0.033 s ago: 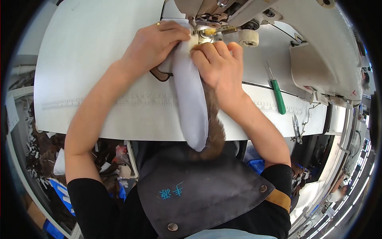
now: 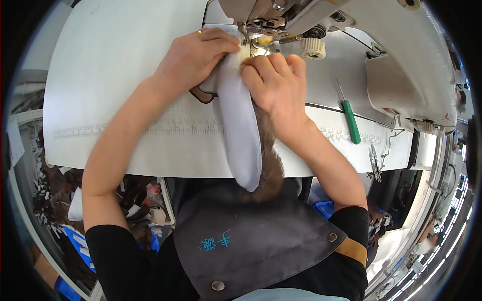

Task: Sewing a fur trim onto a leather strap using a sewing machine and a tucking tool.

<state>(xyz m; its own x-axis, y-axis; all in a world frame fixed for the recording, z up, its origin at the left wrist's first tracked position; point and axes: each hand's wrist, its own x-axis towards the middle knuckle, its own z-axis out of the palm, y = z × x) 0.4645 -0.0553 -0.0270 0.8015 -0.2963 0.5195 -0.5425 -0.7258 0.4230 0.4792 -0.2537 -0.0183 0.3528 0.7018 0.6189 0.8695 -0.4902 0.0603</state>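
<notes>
Bent wide and bare below the sleeves, a worker's left arm (image 2: 125, 125) slants up and to the right while the right arm (image 2: 326, 155) angles up and to the left. The left hand (image 2: 193, 60), its back upward, points bunched fingers toward its partner; just beside it, the right hand (image 2: 278, 83) curls its fingers tightly, knuckles forward, thumb side turned inward.
</notes>
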